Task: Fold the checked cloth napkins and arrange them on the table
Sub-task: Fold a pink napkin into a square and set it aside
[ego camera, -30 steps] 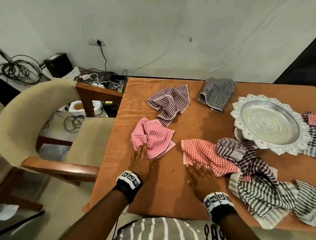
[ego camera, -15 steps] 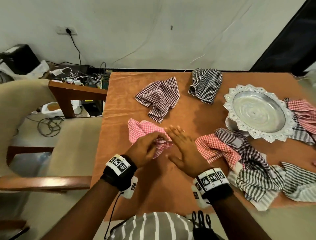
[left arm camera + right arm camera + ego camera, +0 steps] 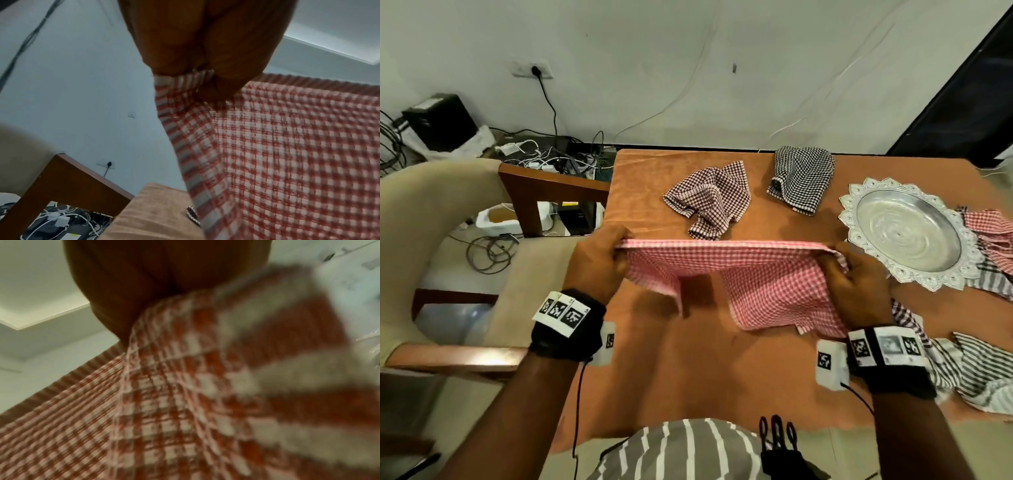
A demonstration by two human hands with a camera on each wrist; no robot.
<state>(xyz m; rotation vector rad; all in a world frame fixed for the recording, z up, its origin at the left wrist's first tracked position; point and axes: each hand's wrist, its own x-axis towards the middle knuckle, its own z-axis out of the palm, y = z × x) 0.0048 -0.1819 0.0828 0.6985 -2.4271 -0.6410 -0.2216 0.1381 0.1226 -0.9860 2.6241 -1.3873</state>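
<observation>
A pink-and-white checked napkin point(image 3: 756, 277) hangs stretched above the orange table point(image 3: 722, 370). My left hand point(image 3: 602, 260) pinches its left top corner and my right hand point(image 3: 856, 281) pinches its right top corner. The lower edge droops toward the table. In the left wrist view the fingers point(image 3: 205, 48) clamp the cloth point(image 3: 287, 154) at its corner. The right wrist view is blurred, with checked cloth point(image 3: 185, 402) filling it under the hand point(image 3: 144, 280). A maroon checked napkin point(image 3: 709, 198) and a black checked napkin point(image 3: 801, 178) lie crumpled at the far side.
A silver scalloped tray point(image 3: 907, 229) sits at the right, with a red checked cloth point(image 3: 989, 233) beside it. Striped cloths point(image 3: 969, 370) are heaped at the near right. A beige wooden armchair point(image 3: 448, 222) stands left of the table, cables point(image 3: 544, 157) behind it.
Both hands have lifted the pink checked napkin off the table and pulled it out wide between them; earlier it lay crumpled under the left hand.
</observation>
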